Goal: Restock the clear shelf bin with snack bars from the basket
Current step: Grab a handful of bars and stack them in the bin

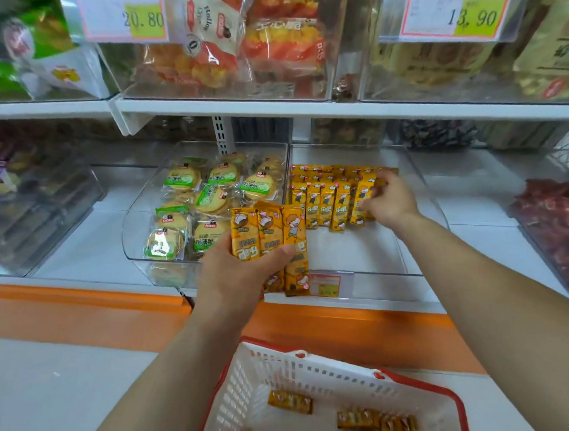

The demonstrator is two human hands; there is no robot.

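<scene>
My left hand [237, 276] grips three yellow-orange snack bars [271, 235] upright in front of the shelf. My right hand [390, 199] reaches into the clear shelf bin [360, 254] and pinches a bar at the right end of a row of standing bars [328, 203]. More bars lie flat behind that row. The front half of the bin floor is bare. Below, the white basket with a red rim [283, 371] holds several loose bars [377, 419].
A neighbouring clear bin [140, 228] to the left holds round green-labelled biscuit packs. Another bin with red packs [557, 223] stands at right. An upper shelf [304, 108] with price tags overhangs. An orange ledge [85, 308] runs along the shelf front.
</scene>
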